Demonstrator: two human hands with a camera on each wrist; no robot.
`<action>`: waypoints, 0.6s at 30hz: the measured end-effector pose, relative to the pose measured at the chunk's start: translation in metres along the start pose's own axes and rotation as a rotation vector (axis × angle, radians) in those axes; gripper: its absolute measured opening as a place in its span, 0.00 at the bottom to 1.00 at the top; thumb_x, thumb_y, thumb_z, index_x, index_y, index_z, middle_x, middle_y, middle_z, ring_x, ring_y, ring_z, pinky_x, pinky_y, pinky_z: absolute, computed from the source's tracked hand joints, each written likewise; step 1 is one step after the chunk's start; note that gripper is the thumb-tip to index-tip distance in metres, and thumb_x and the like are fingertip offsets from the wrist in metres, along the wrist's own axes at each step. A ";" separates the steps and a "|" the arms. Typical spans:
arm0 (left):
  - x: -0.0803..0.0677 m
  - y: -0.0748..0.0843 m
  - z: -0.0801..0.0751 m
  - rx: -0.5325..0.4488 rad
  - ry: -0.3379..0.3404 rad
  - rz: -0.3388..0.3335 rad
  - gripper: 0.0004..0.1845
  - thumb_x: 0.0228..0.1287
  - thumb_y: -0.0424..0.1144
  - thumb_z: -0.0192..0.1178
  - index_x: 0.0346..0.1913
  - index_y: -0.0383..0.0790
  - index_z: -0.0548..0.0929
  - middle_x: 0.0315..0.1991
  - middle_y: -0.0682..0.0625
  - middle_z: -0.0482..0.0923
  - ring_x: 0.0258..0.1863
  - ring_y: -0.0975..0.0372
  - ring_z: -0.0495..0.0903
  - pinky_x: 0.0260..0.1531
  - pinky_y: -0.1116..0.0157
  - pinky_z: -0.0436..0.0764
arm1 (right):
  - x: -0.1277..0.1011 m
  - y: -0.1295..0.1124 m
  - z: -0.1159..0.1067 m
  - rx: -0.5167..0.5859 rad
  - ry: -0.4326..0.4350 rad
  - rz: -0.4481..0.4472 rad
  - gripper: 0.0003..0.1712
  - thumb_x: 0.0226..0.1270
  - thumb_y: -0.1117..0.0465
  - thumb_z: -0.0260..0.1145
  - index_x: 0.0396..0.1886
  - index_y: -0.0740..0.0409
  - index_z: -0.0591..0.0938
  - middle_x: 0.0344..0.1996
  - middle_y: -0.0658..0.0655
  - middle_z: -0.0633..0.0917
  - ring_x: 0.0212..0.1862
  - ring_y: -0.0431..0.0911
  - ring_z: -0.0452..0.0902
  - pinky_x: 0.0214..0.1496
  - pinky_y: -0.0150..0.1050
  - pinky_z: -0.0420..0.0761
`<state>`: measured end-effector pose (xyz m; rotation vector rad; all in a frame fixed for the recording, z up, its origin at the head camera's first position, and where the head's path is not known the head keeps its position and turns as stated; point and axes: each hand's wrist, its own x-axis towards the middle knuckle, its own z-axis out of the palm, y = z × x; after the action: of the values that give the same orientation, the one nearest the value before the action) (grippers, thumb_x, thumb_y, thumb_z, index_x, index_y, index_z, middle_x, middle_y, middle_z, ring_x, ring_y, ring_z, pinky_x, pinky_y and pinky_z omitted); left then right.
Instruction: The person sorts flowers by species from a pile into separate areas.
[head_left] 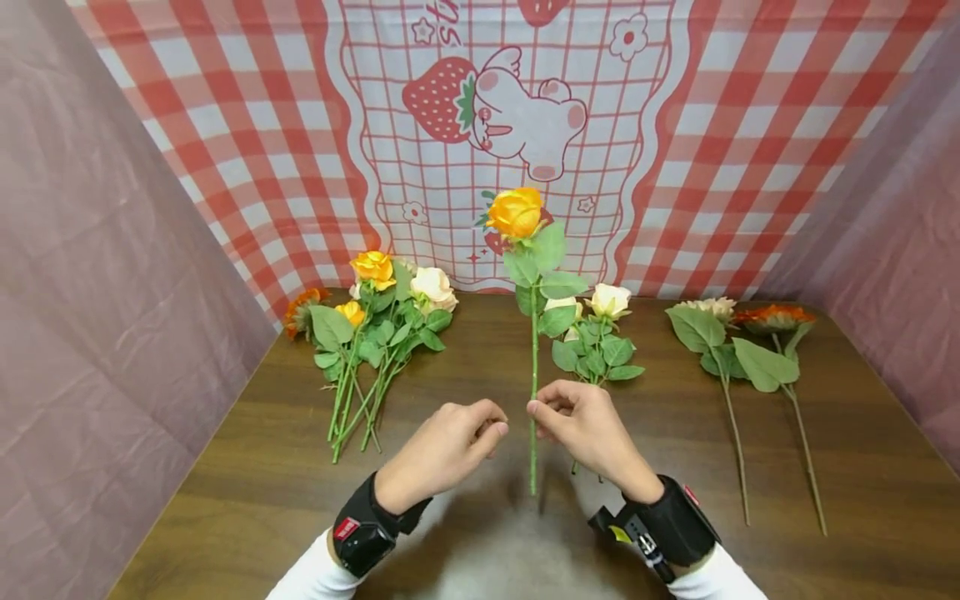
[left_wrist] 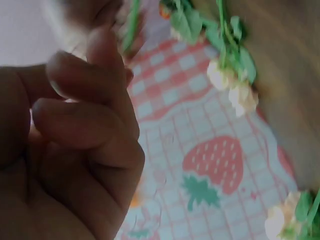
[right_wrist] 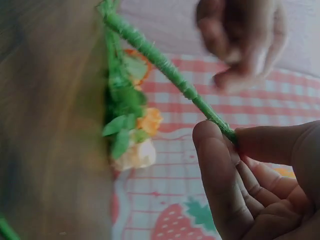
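An orange-yellow rose (head_left: 516, 213) with a long green stem (head_left: 534, 358) stands upright in front of me in the head view. Thumb and forefinger of my right hand (head_left: 594, 427) pinch that stem on its lower half. The right wrist view shows the pinch close up, the stem (right_wrist: 165, 65) slanting away from the fingertips. My left hand (head_left: 442, 450) is just left of the stem, apart from it, its fingers loosely curled around nothing. In the left wrist view those bent fingers (left_wrist: 90, 120) fill the left side.
Orange and cream roses (head_left: 433, 288) lie bunched at the left of the brown table (head_left: 247, 500). Cream roses (head_left: 609, 302) lie behind my right hand. Two stemmed flowers, one cream (head_left: 712, 308) and one orange (head_left: 776, 318), lie at the right. A checked cloth (head_left: 750, 125) hangs behind.
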<state>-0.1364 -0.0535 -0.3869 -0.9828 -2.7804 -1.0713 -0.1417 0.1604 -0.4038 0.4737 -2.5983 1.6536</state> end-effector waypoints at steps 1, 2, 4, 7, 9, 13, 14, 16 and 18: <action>-0.001 -0.001 -0.005 0.012 -0.001 -0.014 0.07 0.74 0.37 0.55 0.42 0.40 0.83 0.22 0.59 0.77 0.19 0.74 0.72 0.20 0.72 0.72 | 0.001 0.004 0.002 -0.013 0.001 0.014 0.04 0.68 0.66 0.67 0.36 0.64 0.84 0.23 0.55 0.85 0.25 0.48 0.82 0.27 0.34 0.80; -0.001 -0.002 -0.009 0.024 0.006 -0.026 0.07 0.74 0.37 0.55 0.42 0.41 0.83 0.22 0.60 0.77 0.19 0.73 0.73 0.20 0.71 0.73 | 0.003 0.008 0.004 -0.022 0.000 0.032 0.04 0.68 0.66 0.67 0.36 0.65 0.85 0.22 0.55 0.85 0.25 0.49 0.83 0.27 0.34 0.80; -0.003 -0.004 -0.019 0.030 0.037 -0.044 0.07 0.74 0.38 0.56 0.42 0.41 0.84 0.22 0.61 0.77 0.19 0.74 0.74 0.20 0.71 0.73 | 0.007 0.017 0.009 -0.019 -0.006 0.079 0.04 0.67 0.67 0.67 0.34 0.66 0.85 0.20 0.55 0.84 0.23 0.49 0.82 0.26 0.35 0.81; -0.004 -0.009 -0.033 0.027 0.097 -0.066 0.07 0.73 0.36 0.56 0.41 0.40 0.84 0.21 0.59 0.78 0.20 0.73 0.75 0.20 0.71 0.74 | 0.011 0.027 0.018 -0.014 -0.026 0.158 0.06 0.67 0.68 0.66 0.33 0.69 0.84 0.17 0.54 0.83 0.20 0.46 0.81 0.24 0.36 0.81; -0.006 -0.013 -0.040 0.028 0.130 -0.090 0.07 0.73 0.35 0.56 0.41 0.39 0.84 0.22 0.58 0.78 0.21 0.72 0.76 0.20 0.70 0.74 | 0.012 0.033 0.024 -0.027 -0.035 0.206 0.06 0.67 0.68 0.66 0.32 0.69 0.84 0.16 0.53 0.82 0.19 0.43 0.80 0.22 0.35 0.79; -0.008 -0.020 -0.050 0.026 0.155 -0.151 0.08 0.73 0.35 0.55 0.42 0.38 0.85 0.22 0.57 0.79 0.21 0.70 0.76 0.20 0.69 0.72 | 0.015 0.042 0.035 -0.076 -0.028 0.269 0.08 0.66 0.67 0.66 0.27 0.65 0.85 0.12 0.51 0.81 0.16 0.42 0.78 0.20 0.32 0.74; -0.008 -0.021 -0.052 0.022 0.157 -0.162 0.08 0.74 0.35 0.55 0.42 0.37 0.85 0.22 0.57 0.78 0.21 0.69 0.75 0.20 0.69 0.72 | 0.016 0.044 0.037 -0.082 -0.025 0.282 0.09 0.66 0.67 0.66 0.26 0.65 0.84 0.12 0.51 0.81 0.16 0.41 0.78 0.20 0.32 0.73; -0.009 -0.023 -0.055 0.022 0.156 -0.174 0.09 0.74 0.35 0.55 0.43 0.37 0.84 0.22 0.56 0.78 0.20 0.69 0.75 0.19 0.69 0.71 | 0.018 0.047 0.041 -0.086 -0.019 0.305 0.09 0.65 0.67 0.67 0.24 0.64 0.84 0.10 0.51 0.80 0.15 0.41 0.78 0.19 0.32 0.73; -0.008 -0.025 -0.056 0.026 0.156 -0.174 0.09 0.74 0.35 0.55 0.43 0.36 0.84 0.22 0.56 0.78 0.20 0.69 0.75 0.19 0.69 0.72 | 0.019 0.049 0.044 -0.075 -0.028 0.328 0.10 0.65 0.67 0.67 0.23 0.64 0.83 0.10 0.51 0.80 0.14 0.41 0.77 0.19 0.32 0.75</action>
<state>-0.1556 -0.1067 -0.3606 -0.6336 -2.7841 -1.0749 -0.1669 0.1361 -0.4626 0.0687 -2.8701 1.6299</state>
